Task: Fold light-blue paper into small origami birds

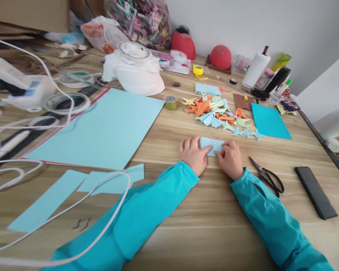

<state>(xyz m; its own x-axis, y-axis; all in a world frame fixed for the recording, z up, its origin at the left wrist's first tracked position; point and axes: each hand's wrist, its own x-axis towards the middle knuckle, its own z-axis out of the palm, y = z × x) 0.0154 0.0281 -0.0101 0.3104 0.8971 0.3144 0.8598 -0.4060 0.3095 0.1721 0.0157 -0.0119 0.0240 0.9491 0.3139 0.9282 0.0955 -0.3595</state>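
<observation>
A small folded piece of light blue paper (pixel 211 144) lies on the wooden table (pixel 209 222). My left hand (pixel 193 154) rests on its left part, fingers curled, one finger pressing down on the fold. My right hand (pixel 231 159) presses the paper's right part with bent fingertips. Both arms wear teal sleeves. Just beyond the hands lies a pile of folded paper cranes (pixel 219 114) in blue, orange and pale green.
Black scissors (pixel 267 176) and a black phone (pixel 315 192) lie to the right. A large light blue sheet (pixel 101 130) and blue strips (pixel 73 190) lie left, with white cables (pixel 81 210), tape rolls (pixel 66 101), a thread spool (pixel 171 102) and a teal sheet (pixel 269 121).
</observation>
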